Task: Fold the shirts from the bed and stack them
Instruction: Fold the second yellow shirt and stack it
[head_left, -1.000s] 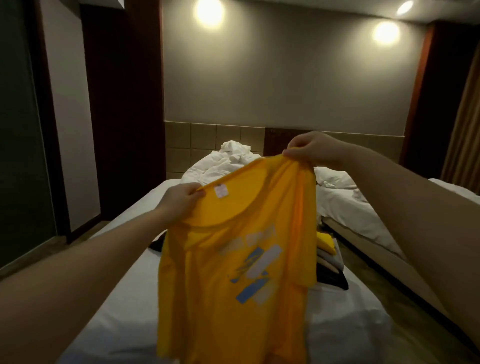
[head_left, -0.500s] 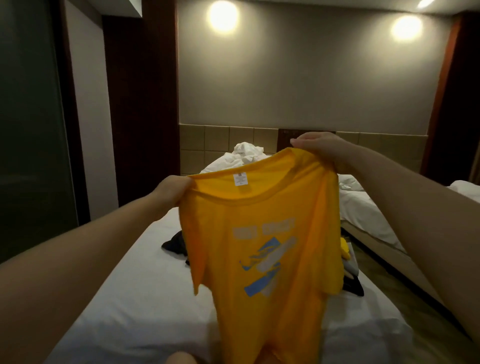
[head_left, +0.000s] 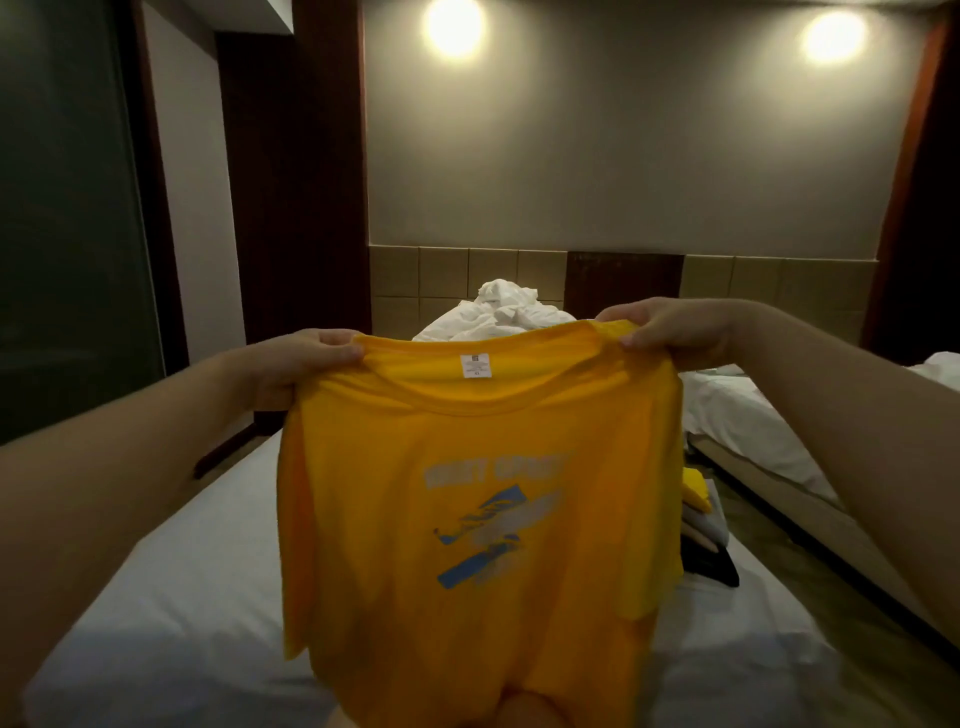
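you've spread the yellow shirt (head_left: 467, 519) level, left hand (head_left: 306, 364) and right hand (head_left: 670, 327) pinching its shoulders so it hangs flat for folding.

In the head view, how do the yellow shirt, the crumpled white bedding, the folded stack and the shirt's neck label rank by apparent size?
1. yellow shirt, nearest the camera.
2. crumpled white bedding and folded stack: unsure, because the shirt hides part of the stack.
3. neck label.
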